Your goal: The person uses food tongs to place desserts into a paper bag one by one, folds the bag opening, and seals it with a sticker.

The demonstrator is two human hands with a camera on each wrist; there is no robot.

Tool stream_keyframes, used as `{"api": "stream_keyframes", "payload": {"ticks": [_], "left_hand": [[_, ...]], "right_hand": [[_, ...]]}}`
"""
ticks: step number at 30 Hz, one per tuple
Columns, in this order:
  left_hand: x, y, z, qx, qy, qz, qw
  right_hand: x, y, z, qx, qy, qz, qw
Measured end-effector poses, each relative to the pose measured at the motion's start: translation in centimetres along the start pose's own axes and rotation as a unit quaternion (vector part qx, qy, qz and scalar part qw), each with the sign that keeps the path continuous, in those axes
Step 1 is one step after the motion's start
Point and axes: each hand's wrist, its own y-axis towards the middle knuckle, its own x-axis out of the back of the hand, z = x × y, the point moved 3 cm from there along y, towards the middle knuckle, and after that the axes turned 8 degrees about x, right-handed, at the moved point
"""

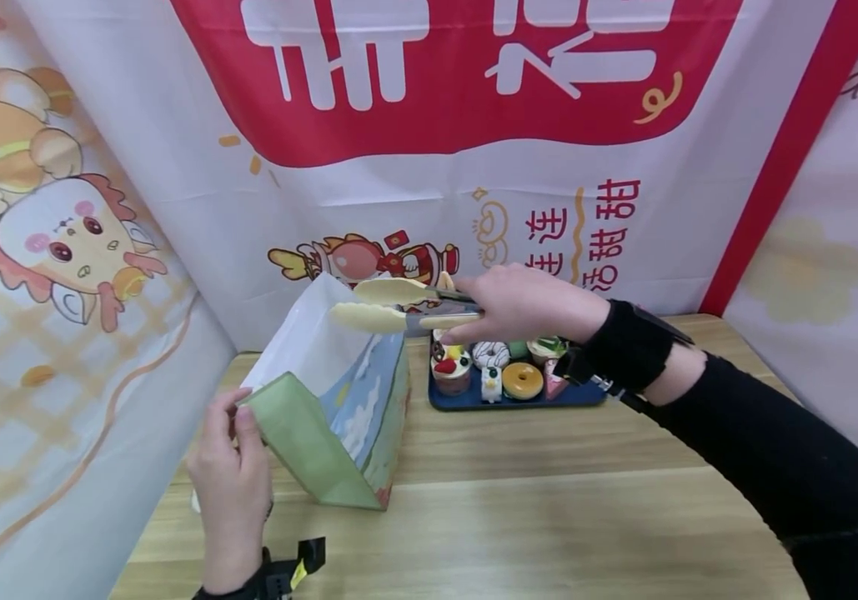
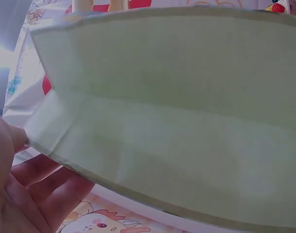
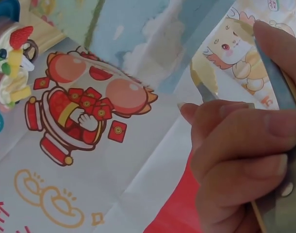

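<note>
A paper bag (image 1: 301, 446) with a pale green side and a blue sky print stands tilted on the table, its open mouth showing a white inside. My left hand (image 1: 230, 479) pinches the bag's rim at the near left corner, thumb on one face and fingers on the other. My right hand (image 1: 537, 304) grips a pair of tongs (image 1: 372, 318) with cream-coloured tips. The tips overlap the bag's mouth in the head view, stand apart and show nothing between them. In the left wrist view, the green side (image 2: 162, 116) fills most of the picture.
Behind the right hand, a dark blue tray (image 1: 474, 406) holds several small pastries, among them a caramel-coloured doughnut (image 1: 523, 381) and a cupcake (image 1: 451, 375). Printed cloths (image 1: 196, 208) hang around the wooden table (image 1: 549, 500) at the back and both sides.
</note>
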Motion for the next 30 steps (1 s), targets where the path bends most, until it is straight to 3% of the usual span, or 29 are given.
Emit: {"api": "stream_keyframes", "payload": {"ticks": [10, 18, 23, 30], "left_hand": [[0.0, -0.2, 0.2, -0.005, 0.025, 0.008, 0.9996], [0.0, -0.4, -0.3, 0.015, 0.034, -0.002, 0.9993], [0.0, -0.5, -0.7, 0.033, 0.023, -0.002, 0.9992], [-0.3, -0.5, -0.8, 0.038, 0.010, 0.021, 0.9990]], "right_hand": [[-0.1, -1.5, -1.8, -0.029, 0.021, -0.060, 0.998], [-1.3, -4.1, -5.1, -0.077, 0.097, -0.116, 0.985], [-2.7, -5.9, -7.3, -0.115, 0.094, -0.125, 0.981], [-6.4, -8.3, -9.9, -0.156, 0.094, -0.139, 0.974]]}}
